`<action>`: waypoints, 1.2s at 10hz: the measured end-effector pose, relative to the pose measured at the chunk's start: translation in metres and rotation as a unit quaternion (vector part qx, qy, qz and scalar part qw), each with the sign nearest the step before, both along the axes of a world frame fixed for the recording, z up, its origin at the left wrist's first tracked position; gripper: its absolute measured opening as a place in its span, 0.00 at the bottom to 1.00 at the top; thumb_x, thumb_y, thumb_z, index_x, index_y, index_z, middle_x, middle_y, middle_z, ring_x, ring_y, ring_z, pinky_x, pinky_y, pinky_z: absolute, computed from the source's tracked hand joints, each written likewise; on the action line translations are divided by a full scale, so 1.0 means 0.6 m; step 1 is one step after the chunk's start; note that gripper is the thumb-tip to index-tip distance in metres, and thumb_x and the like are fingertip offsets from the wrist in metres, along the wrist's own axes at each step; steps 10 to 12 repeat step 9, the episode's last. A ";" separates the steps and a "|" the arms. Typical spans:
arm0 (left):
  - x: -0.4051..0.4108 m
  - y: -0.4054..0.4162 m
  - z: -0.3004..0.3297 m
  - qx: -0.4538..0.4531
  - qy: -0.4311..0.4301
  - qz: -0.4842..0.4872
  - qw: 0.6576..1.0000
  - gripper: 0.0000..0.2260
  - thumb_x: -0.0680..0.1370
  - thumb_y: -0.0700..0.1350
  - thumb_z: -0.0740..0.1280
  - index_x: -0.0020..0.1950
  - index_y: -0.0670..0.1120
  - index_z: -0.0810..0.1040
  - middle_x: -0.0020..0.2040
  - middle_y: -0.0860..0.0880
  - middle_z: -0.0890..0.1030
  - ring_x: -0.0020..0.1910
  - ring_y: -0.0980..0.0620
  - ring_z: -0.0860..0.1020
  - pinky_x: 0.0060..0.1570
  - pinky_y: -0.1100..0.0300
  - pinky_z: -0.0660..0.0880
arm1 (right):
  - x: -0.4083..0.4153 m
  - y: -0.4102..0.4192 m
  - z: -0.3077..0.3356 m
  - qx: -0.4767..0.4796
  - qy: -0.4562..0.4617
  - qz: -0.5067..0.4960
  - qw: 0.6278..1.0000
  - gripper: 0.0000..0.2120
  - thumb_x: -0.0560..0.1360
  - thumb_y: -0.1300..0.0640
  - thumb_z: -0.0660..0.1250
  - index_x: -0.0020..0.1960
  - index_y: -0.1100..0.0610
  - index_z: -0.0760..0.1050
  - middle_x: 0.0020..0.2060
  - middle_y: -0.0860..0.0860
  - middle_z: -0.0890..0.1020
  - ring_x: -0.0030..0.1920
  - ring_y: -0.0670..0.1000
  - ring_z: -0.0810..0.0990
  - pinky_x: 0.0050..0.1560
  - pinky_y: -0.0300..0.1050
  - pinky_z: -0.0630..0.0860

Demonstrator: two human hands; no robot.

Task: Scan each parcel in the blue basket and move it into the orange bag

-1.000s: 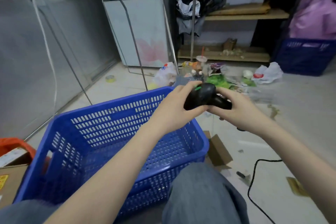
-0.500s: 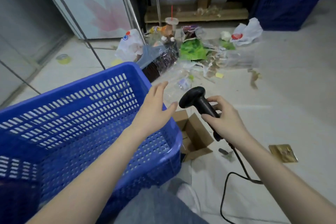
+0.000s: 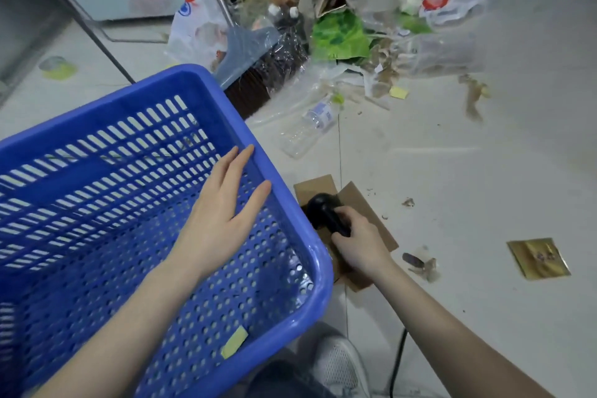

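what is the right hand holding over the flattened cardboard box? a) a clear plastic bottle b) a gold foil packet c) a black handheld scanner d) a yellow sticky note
c: the right hand is curled round the handle of the black scanner, its head over the open cardboard box on the floor beside the blue basket.

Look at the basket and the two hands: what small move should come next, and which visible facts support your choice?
Probably let go of the scanner so it rests on the cardboard box. The blue basket shows no parcels, only a yellow scrap. The right hand grips the scanner low over the box, and the left hand is open over the basket, holding nothing.
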State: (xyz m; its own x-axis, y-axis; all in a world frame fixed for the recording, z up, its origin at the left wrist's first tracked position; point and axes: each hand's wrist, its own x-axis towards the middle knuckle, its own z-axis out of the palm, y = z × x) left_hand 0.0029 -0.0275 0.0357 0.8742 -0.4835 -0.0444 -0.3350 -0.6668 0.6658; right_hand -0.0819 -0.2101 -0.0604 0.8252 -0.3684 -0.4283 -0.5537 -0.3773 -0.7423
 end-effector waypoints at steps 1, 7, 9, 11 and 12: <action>-0.002 0.001 0.004 0.002 -0.006 -0.002 1.000 0.30 0.76 0.64 0.53 0.77 0.58 0.56 0.76 0.62 0.54 0.72 0.68 0.53 0.67 0.66 0.53 | 0.004 0.007 -0.018 0.001 0.029 0.011 1.000 0.22 0.76 0.63 0.62 0.70 0.55 0.68 0.61 0.55 0.79 0.58 0.54 0.77 0.46 0.37 0.66; -0.019 0.008 0.063 0.054 -0.092 -0.046 0.993 0.31 0.74 0.68 0.52 0.75 0.56 0.61 0.77 0.61 0.55 0.76 0.60 0.53 0.72 0.60 0.53 | -0.004 0.009 0.045 -0.007 -0.015 0.012 1.000 0.20 0.75 0.59 0.64 0.67 0.55 0.72 0.61 0.51 0.79 0.51 0.50 0.78 0.46 0.35 0.68; -0.036 0.031 0.125 0.041 -0.118 -0.032 0.992 0.30 0.75 0.66 0.54 0.75 0.56 0.61 0.77 0.60 0.54 0.76 0.60 0.53 0.70 0.62 0.51 | -0.001 0.009 0.112 -0.008 -0.074 -0.010 0.997 0.19 0.72 0.60 0.65 0.63 0.55 0.75 0.54 0.53 0.81 0.56 0.50 0.79 0.48 0.37 0.70; -0.036 0.031 0.125 0.041 -0.118 -0.032 0.992 0.30 0.75 0.66 0.54 0.75 0.56 0.61 0.77 0.60 0.54 0.76 0.60 0.53 0.70 0.62 0.51 | -0.001 0.009 0.112 -0.008 -0.074 -0.010 0.997 0.19 0.72 0.60 0.65 0.63 0.55 0.75 0.54 0.53 0.81 0.56 0.50 0.79 0.48 0.37 0.70; -0.036 0.031 0.125 0.041 -0.118 -0.032 0.992 0.30 0.75 0.66 0.54 0.75 0.56 0.61 0.77 0.60 0.54 0.76 0.60 0.53 0.70 0.62 0.51 | -0.001 0.009 0.112 -0.008 -0.074 -0.010 0.997 0.19 0.72 0.60 0.65 0.63 0.55 0.75 0.54 0.53 0.81 0.56 0.50 0.79 0.48 0.37 0.70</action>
